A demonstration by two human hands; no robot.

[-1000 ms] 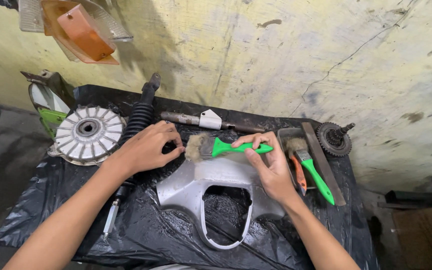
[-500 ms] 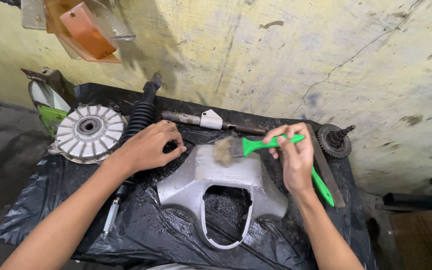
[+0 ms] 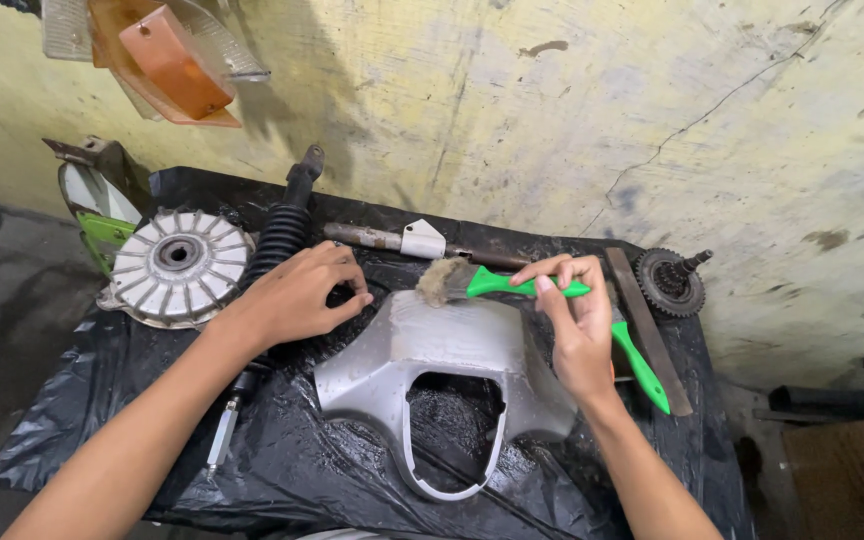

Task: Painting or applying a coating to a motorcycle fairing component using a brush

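A silver plastic motorcycle cover (image 3: 442,355) lies on a table wrapped in black plastic sheet (image 3: 282,470). My right hand (image 3: 577,325) grips the green handle of a paintbrush (image 3: 482,282), whose worn bristles touch the cover's top edge. My left hand (image 3: 302,295) rests with curled fingers on the cover's upper left corner, holding nothing else.
A finned round metal hub (image 3: 180,265) and a black shock absorber (image 3: 282,235) lie at the left. A metal rod with a white part (image 3: 402,240) runs along the back. A second green-handled brush (image 3: 642,370), a flat file (image 3: 647,330) and a gear (image 3: 667,280) lie at the right. An orange lamp lens (image 3: 167,55) hangs top left.
My right hand has swept the brush across the cover's top edge, first rightward, then back a little to the left. My left hand has stayed on the cover.
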